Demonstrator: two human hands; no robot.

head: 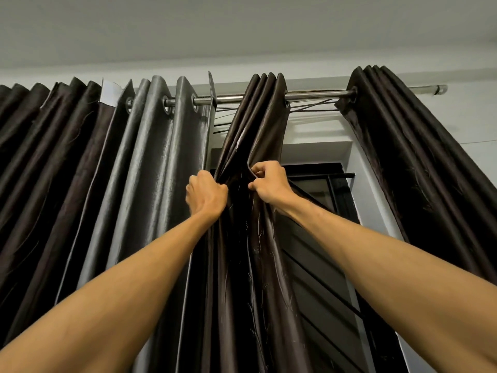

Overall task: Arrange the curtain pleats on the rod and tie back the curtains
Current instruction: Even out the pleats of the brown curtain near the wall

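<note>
1. Curtain rod [234, 99]: metal, mounted high under the ceiling, with bare stretches showing between the bunches of cloth.
2. Middle curtain [265, 117]: dark brown and glossy, hung from the rod as a tight stack of folds. It is just beside the left curtain [158, 157], whose pale lining faces the room, and well apart from the right curtain [403, 146].
3. Left hand [207, 193]: raised, fingers curled round the gathered folds at the middle curtain's left side.
4. Right hand [269, 181]: raised near the other, thumb and fingers pinching one turned-over edge at the curtain's right side.
5. Loose threads [309, 108]: several, strung under the rod from the middle curtain across to the right one.
6. Window [325, 189]: dark frame, seen through the gap behind the cloth.
7. Step in hand, as I judge it: dressing the middle curtain's pleats. No tie-back is in sight, so tying is yet to come.
8. Method advised:
   - Hold the bundle steady with the left hand.
   - Draw each fold straight down along its crease with the right, so it runs true from the rod.
   - Pull gently, since those threads may snag or drag the right curtain.
   - Space the folds evenly.
</note>
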